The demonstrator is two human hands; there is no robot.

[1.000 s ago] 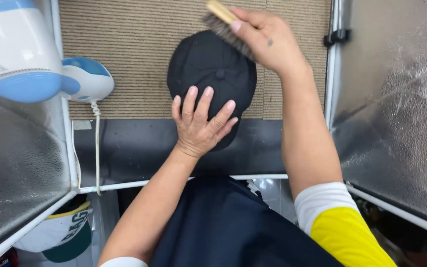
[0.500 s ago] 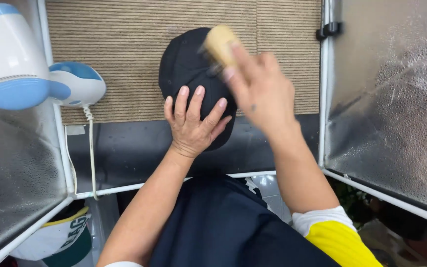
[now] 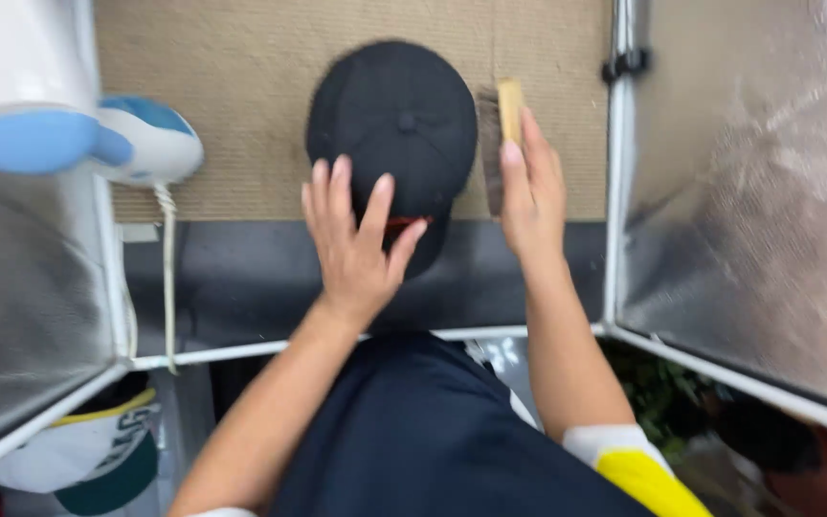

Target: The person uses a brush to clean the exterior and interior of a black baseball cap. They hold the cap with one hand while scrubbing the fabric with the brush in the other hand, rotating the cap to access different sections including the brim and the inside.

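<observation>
Since a second ago the right hand (image 3: 531, 196) has swept the wooden-backed bristle brush (image 3: 501, 144) from above the crown down and off to the right side of the black fabric baseball cap (image 3: 392, 134); half a second ago it was across the crown's front. The left hand (image 3: 356, 239) has stayed spread on the cap's lower part, over the brim.

The cap lies crown-up on a tan woven mat (image 3: 222, 105) at the back of the dark counter (image 3: 232, 278). The brush stands on edge, touching or just beside the cap's right flank, bristles turned toward the cloth as far as the blur allows. The right hand's grip is closed around the brush back, fingers straight along it. The left hand holds nothing; its fingers are fanned flat, pressing the cap down.

As a judgement, brushing looks well under way: the top seems covered and the stroke has reached the right side, while the left side and the brim under the palm look unbrushed.

Counted: one black cap, one brush, one mat, one white-and-blue handheld appliance with a cord (image 3: 145, 144) at left, one white-and-green cap (image 3: 88, 455) below the counter, two silvery reflective side panels (image 3: 768, 211)
</observation>
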